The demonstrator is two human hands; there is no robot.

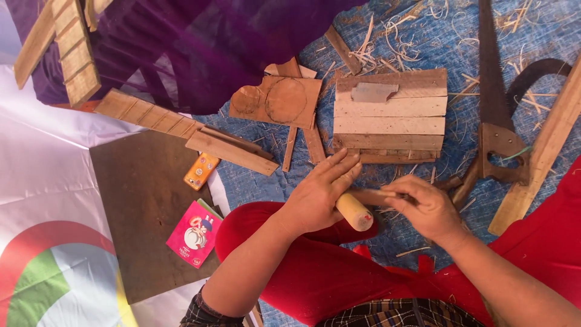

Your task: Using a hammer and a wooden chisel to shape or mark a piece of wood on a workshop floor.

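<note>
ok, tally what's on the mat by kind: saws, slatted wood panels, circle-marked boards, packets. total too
Handsaws: 1
Slatted wood panels: 1
Boards with drawn circles: 1
Small packets: 2, pink and orange
Wooden dowels: 1, in the left hand; the right hand works at it
Total: 6, loose strips and shavings not counted
</note>
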